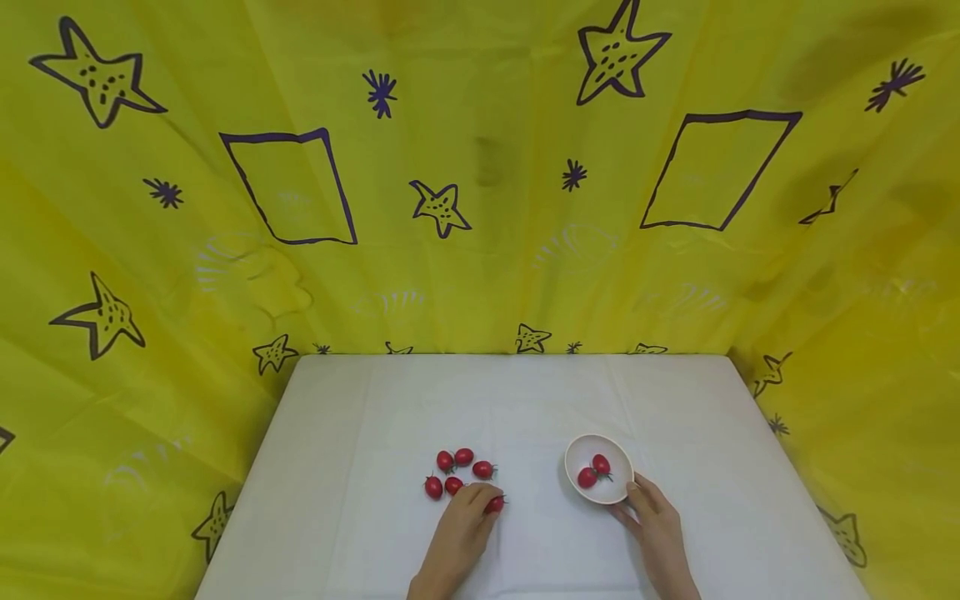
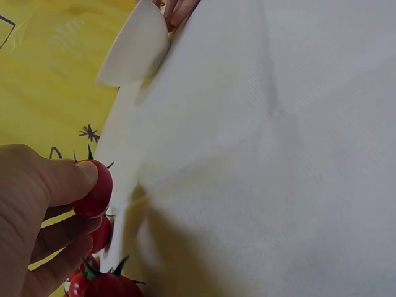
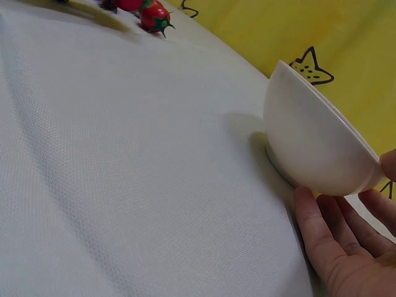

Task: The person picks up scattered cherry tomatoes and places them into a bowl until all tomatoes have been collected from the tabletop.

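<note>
Between thumb and fingers, my left hand (image 1: 467, 527) pinches a red cherry tomato (image 2: 96, 189) with green sepals, held over the white table. Several more cherry tomatoes (image 1: 464, 456) lie loosely grouped just beyond and to the left of that hand. My right hand (image 1: 657, 521) grips the near right side of a small white bowl (image 1: 576, 460), thumb at the rim and fingers under its side. Inside the bowl are two cherry tomatoes (image 1: 601, 463). In the right wrist view the bowl (image 3: 315, 136) shows its smooth outer wall, and its inside is hidden.
A white cloth (image 1: 360, 433) covers the table, with soft creases. Yellow curtains (image 1: 480, 275) with dark star drawings stand along the table's back edge and both sides.
</note>
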Tool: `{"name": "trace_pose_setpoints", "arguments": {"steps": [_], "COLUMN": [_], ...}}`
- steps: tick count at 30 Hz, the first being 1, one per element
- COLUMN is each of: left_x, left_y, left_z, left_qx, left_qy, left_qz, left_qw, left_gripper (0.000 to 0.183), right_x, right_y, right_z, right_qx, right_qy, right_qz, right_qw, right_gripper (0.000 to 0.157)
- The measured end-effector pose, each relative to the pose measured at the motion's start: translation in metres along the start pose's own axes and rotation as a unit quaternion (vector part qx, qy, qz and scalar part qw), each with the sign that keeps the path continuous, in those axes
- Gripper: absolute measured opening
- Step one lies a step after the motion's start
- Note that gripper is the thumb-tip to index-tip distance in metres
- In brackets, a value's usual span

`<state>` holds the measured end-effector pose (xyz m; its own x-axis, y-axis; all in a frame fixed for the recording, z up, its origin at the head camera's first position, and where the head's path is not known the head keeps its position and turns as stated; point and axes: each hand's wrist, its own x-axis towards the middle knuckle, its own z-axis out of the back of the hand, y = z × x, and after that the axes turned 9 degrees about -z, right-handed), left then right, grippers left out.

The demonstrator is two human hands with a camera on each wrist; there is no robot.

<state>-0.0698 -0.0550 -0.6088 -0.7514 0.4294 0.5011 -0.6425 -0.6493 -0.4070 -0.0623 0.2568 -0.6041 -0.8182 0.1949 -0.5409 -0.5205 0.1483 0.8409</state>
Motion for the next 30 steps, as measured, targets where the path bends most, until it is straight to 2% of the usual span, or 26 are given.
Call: {"name": "trace_pose_setpoints", "arguments": {"steps": [3,10,14,21,27,30], "left_x": [0.004,0.01,0.013,0.019,0.032,0.038], "left_y": [-0.002,-0.005,-0.007,-0.011,-0.016,-0.021], "left_z": [0.001,0.004,0.004,-0.002,-0.005,-0.005], "left_qx": [0.0,-0.012,-0.015,-0.024,-0.025,-0.033], "left_qy": [0.0,0.049,0.058,0.039,0.02,0.023], "left_qz": [-0.003,0.035,0.036,-0.002,-0.056,-0.072], "left_qw": [1.0,0.9981,0.9975,0.999,0.9979,0.9966], "left_gripper": [0.038,0.034,0.034,0.032,0.029,0.027], "right_x": [0.0,0.0,0.0,0.0,-0.001,-0.001], "right_y": [0.0,0.0,0.0,0.001,0.001,0.001], "right_z": [0.0,-0.001,0.0,0.0,0.0,0.0], "right_qx": [0.003,0.0,-0.002,-0.005,-0.007,-0.007], "right_qy": [-0.001,-0.001,0.002,-0.001,-0.002,-0.003], "right_qz": [-0.002,-0.001,-0.001,0.002,0.004,0.002], "right_qw": [1.0,1.0,1.0,1.0,1.0,1.0], "right_gripper": [0.059,0.06,0.06,0.062,0.062,0.062]}}
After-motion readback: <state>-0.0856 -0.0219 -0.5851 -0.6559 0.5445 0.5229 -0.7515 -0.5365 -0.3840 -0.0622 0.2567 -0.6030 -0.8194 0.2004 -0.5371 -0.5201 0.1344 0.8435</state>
